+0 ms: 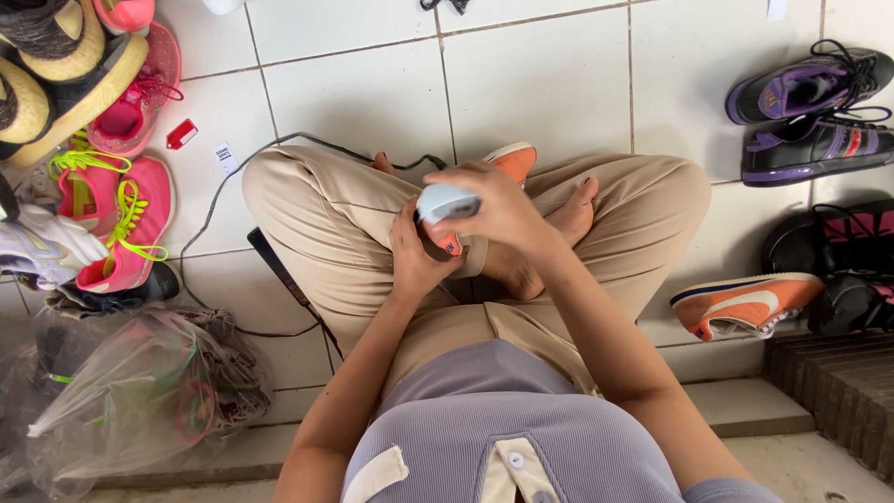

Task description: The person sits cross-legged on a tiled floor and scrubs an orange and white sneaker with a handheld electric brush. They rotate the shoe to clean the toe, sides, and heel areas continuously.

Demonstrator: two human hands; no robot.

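On our lap, in the head view, we sit cross-legged on the white tiled floor and work on an orange sneaker that lies between our knees, with its toe pointing away from us. Our right hand holds a small light-blue device against the shoe. The fingers are curled and closed firmly around the device, not spread, and its body shows to the left of the knuckles. Our left hand supports the sneaker from below; the fingers are wrapped around the shoe near the heel, pressed together, and the thumb stands upward beside the device. We cannot tell exactly which part of the shoe the device touches, because both hands cover it.

As we judge it, the work on this shoe is in the middle: the shoe is in hand and the device is on it, but we see no clear sign that it is finished. The second orange sneaker lies apart on the floor at our right, untouched, near the black and purple shoes. At our left stand the pink sneakers and a clear plastic bag. A black cable runs on the tiles beside our left knee.
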